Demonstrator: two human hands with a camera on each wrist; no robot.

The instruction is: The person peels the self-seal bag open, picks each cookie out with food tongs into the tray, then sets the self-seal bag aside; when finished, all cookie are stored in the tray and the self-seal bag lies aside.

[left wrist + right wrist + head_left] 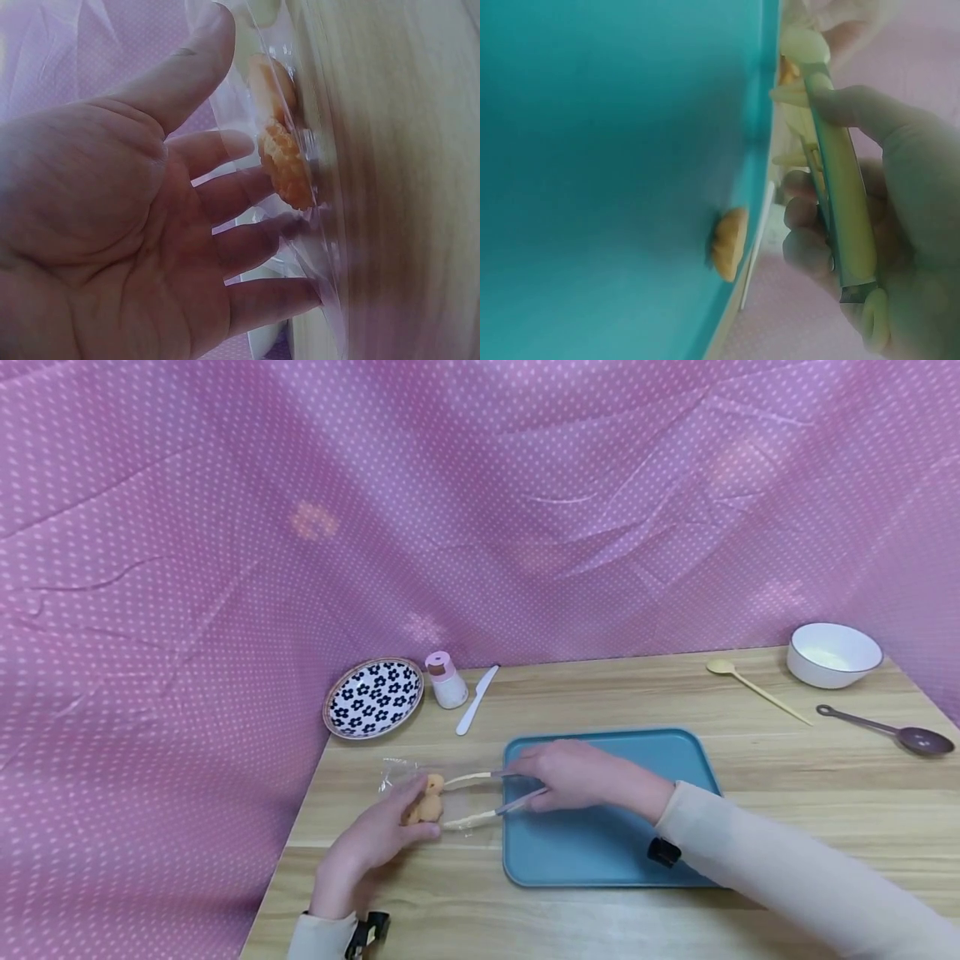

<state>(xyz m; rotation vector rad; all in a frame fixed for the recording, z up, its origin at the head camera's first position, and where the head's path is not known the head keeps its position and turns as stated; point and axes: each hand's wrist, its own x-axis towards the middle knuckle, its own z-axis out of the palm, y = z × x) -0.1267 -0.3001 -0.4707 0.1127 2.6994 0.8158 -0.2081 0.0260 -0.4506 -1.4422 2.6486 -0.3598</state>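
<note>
A clear plastic bag (396,770) with golden-brown pastries (431,803) inside lies on the table left of the tray. My left hand (382,831) touches the bag at its left side, thumb and fingers spread with the fingers fairly straight, as the left wrist view shows. In my right hand (566,774) I hold a pair of tongs (844,202) with cream tips. The spread tips point left, one to either side near the pastries; whether they touch is unclear. One pastry piece (730,244) rests on the blue tray (600,856) near its rim; the head view hides it.
At the back left stand a flower-patterned plate (373,699), a pink-topped shaker (447,681) and a white knife (477,700). Towards the back right are a yellow spoon (757,689), a white bowl (834,656) and a dark ladle-like spoon (885,728). Pink dotted cloth (525,527) hangs behind the table.
</note>
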